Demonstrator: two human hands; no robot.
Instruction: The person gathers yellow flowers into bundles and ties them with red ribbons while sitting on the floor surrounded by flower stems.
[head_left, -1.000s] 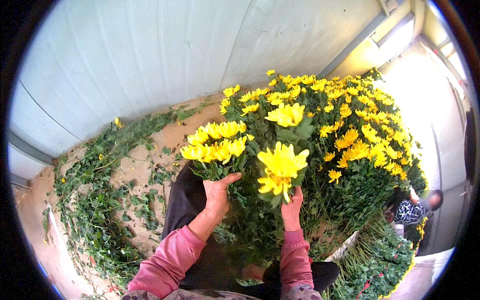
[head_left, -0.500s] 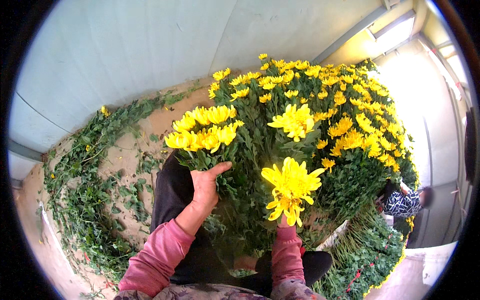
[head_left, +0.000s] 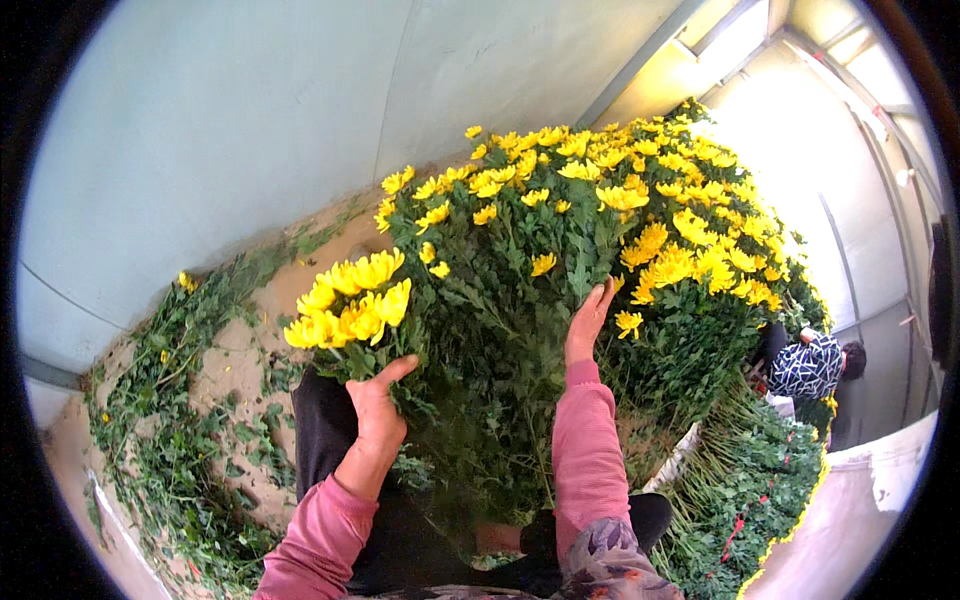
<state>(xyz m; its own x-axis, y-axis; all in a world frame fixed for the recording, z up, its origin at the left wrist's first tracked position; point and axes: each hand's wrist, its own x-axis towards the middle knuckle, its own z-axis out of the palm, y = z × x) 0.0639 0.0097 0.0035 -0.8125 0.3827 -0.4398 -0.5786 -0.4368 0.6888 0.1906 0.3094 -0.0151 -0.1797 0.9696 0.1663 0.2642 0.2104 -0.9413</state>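
The left hand [head_left: 380, 418] wraps a yellow bunch [head_left: 362, 316] at centre-left — well apart, the right hand [head_left: 588, 322], fingers extended, is nearer the flower heap [head_left: 692, 228], upper right.

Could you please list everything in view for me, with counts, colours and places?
Flower bunch: one, yellow with green leaves, in the left hand
Flower heap: one, many yellow blooms over green leaves, ahead and right
Leafy stem pile: one, green, lower right
Red ties: several, red, on that pile
Loose greenery: uncounted, green, left floor
Floor: one, tan, left
Wall: one, pale grey-blue, upper left
Co-worker: one, dark-and-white patterned top, far right
Sleeves: two, pink, lower centre
Trousers: one pair, dark, lower centre
Left hand: one, bare, around the bunch's stems
Right hand: one, bare, open at the heap
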